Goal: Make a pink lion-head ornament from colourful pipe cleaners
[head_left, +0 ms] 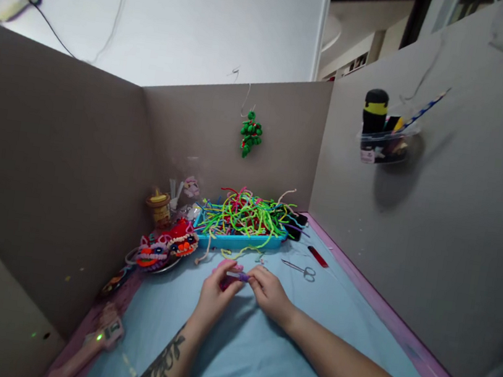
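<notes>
Both my hands meet over the light blue mat (pixel 307 321) in the middle of the desk. My left hand (pixel 214 292) is closed, pinching a small pink and purple pipe-cleaner piece (pixel 234 273). My right hand (pixel 269 291) is closed too, its fingertips gripping the purple end of the same piece. Just behind them stands a blue tray (pixel 237 241) heaped with green, pink, yellow and red pipe cleaners (pixel 248 213).
Small scissors (pixel 300 269) and a red tool (pixel 317 256) lie right of the tray. Finished colourful pipe-cleaner figures (pixel 167 248) and a small jar (pixel 159 208) sit at the left. A green ornament (pixel 250 133) hangs on the back wall; a clear holder (pixel 382 141) sticks to the right wall. Grey partitions enclose the desk.
</notes>
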The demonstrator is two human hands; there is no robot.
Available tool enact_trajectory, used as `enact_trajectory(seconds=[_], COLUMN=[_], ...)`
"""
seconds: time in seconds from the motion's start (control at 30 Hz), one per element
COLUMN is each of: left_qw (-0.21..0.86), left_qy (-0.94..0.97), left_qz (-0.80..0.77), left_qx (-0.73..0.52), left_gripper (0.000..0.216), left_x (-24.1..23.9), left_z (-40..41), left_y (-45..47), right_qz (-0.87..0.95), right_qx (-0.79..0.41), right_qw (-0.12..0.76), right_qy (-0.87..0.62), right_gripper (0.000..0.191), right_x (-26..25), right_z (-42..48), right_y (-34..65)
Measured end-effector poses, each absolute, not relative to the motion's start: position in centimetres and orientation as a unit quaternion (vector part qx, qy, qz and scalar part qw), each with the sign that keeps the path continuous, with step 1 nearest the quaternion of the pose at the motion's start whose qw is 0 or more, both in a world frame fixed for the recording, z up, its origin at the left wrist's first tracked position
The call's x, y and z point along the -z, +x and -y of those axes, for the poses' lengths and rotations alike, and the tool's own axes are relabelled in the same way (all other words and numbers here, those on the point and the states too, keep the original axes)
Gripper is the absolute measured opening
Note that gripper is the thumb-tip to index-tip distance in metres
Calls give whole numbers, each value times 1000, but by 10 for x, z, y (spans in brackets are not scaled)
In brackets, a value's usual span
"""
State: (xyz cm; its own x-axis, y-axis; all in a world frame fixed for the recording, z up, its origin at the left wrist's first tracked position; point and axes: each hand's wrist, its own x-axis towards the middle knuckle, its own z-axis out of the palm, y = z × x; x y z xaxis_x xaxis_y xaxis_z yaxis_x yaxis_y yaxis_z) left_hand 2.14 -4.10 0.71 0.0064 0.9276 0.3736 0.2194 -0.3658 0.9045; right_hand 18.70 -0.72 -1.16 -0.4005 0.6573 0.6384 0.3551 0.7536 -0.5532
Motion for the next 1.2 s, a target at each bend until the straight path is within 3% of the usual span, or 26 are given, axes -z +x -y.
enact_trajectory(seconds=[0.2, 0.57, 0.97, 1.2], left_qw=[274, 336, 351, 285], left_qy=[656, 636, 625, 658], left_qz=[-483, -453, -461, -448], left_qx=[-512, -528, -523, -534], left_gripper=[18, 22, 25, 18], left_x=[-6, -6, 0, -7], left_z=[41, 41, 38, 39], left_y=[19, 21, 19, 17], right_qz=[803, 779, 751, 743], right_qx=[-162, -161, -195, -203], right_qw=[475, 493, 512, 519], right_qy=[-322, -353, -368, -370], right_gripper=[21, 9, 12, 15], right_x=[12, 7, 10, 10], right_z=[5, 8, 7, 8], right_y=[188, 186, 184, 182])
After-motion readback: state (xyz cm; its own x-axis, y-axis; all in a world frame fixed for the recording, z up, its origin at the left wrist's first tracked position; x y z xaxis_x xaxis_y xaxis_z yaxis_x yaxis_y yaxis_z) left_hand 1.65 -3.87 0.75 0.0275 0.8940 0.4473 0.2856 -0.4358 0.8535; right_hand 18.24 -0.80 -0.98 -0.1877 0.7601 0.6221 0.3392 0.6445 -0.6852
